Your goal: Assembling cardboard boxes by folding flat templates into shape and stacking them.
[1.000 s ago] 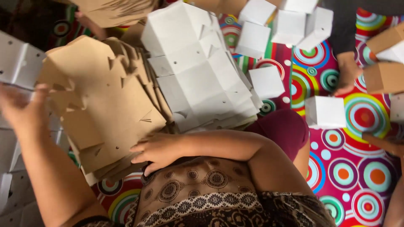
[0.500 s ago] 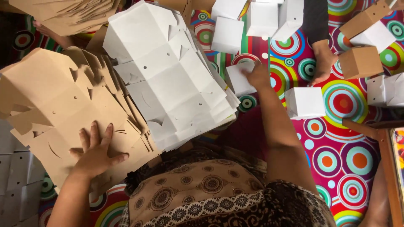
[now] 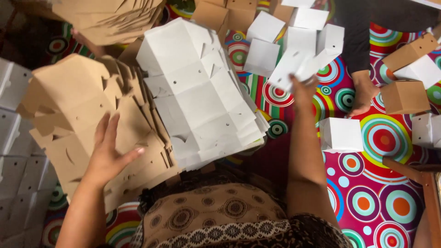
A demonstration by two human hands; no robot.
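Note:
My left hand (image 3: 109, 154) lies flat, fingers spread, on a stack of flat brown cardboard box blanks (image 3: 78, 110) at my left. A pile of flat white box blanks (image 3: 197, 96) rests across my lap in the middle. My right hand (image 3: 304, 87) is stretched out ahead and grips a folded white box (image 3: 294, 69), lifted above the patterned mat. The fingers are partly hidden behind the box.
Folded white boxes (image 3: 342, 134) and brown boxes (image 3: 404, 97) lie scattered on the colourful circle-patterned mat (image 3: 381, 202). Another person's foot (image 3: 363, 94) rests at upper right. White flat blanks (image 3: 16, 151) are stacked at far left, more brown blanks (image 3: 105, 18) at top left. A wooden edge (image 3: 425, 183) shows at right.
My right hand has reached farther forward and picked a folded white box off the mat. My left hand has moved from my lap onto the brown stack.

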